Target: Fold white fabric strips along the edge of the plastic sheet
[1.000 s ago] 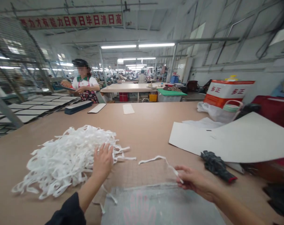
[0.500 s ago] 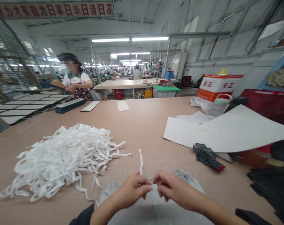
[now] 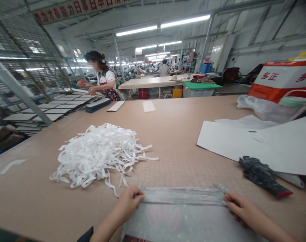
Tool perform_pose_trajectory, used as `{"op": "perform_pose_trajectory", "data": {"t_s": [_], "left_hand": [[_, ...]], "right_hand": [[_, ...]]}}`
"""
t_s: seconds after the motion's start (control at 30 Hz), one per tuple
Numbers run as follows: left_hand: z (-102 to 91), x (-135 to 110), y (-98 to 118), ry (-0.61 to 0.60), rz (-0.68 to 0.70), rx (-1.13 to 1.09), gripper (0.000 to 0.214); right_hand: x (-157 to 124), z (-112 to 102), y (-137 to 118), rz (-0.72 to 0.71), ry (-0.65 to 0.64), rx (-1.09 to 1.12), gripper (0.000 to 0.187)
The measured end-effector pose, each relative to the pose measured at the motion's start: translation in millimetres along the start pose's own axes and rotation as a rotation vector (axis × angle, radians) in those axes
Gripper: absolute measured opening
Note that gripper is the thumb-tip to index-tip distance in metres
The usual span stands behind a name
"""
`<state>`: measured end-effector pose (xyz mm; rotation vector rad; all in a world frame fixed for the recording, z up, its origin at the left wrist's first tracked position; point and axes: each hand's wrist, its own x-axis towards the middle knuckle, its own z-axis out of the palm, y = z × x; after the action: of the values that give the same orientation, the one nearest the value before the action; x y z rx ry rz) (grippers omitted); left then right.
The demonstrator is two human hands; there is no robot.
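Note:
My left hand [image 3: 129, 202] pinches the upper left corner of a translucent plastic bag [image 3: 193, 220]. Its upper right corner is between the fingers of my right hand [image 3: 240, 207]. The bag lies toward me at the bottom of the view, its top edge stretched between both hands, with faint pink printing on it. Something dark reddish-brown shows at its lower edge, mostly cut off. Beyond my left hand spreads a tangled heap of white fabric strips [image 3: 100, 156]. A dark grey glove [image 3: 262, 174] with a red cuff rests past my right hand.
White sheets [image 3: 264, 141] cover the table's right side, near a red-and-white box [image 3: 281, 79]. A pale rectangular piece [image 3: 149, 106] lies at the table's far edge. A co-worker [image 3: 102, 79] stands at the far left beside stacked panels [image 3: 52, 107].
My hands, close together before, have moved apart to the bag's two upper corners. The white strip beside my left hand no longer shows. The view has turned left.

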<state>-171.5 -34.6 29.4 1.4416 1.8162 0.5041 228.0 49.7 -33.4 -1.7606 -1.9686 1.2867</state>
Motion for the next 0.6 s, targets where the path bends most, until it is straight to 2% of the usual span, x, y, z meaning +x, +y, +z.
{"op": "perform_pose_trajectory", "data": {"t_s": [0.13, 0.27, 0.4, 0.6], "left_hand": [[11.6, 3.7, -15.2, 0.059, -0.060, -0.033, 0.025], [13.4, 5.9, -22.2, 0.110, -0.073, 0.001, 0.021], [14.6, 5.7, -20.1, 0.185, -0.030, 0.108, 0.015], [14.5, 6.8, -13.5, 0.171, 0.010, 0.124, 0.019]], "right_hand": [[2.9, -0.9, 0.0, -0.056, 0.081, -0.062, 0.022], [3.3, -1.1, 5.6, 0.013, 0.134, -0.041, 0.025], [3.9, 0.2, 19.2, 0.120, 0.135, 0.007, 0.029], [4.3, 0.6, 27.5, 0.180, 0.196, 0.061, 0.038]]}}
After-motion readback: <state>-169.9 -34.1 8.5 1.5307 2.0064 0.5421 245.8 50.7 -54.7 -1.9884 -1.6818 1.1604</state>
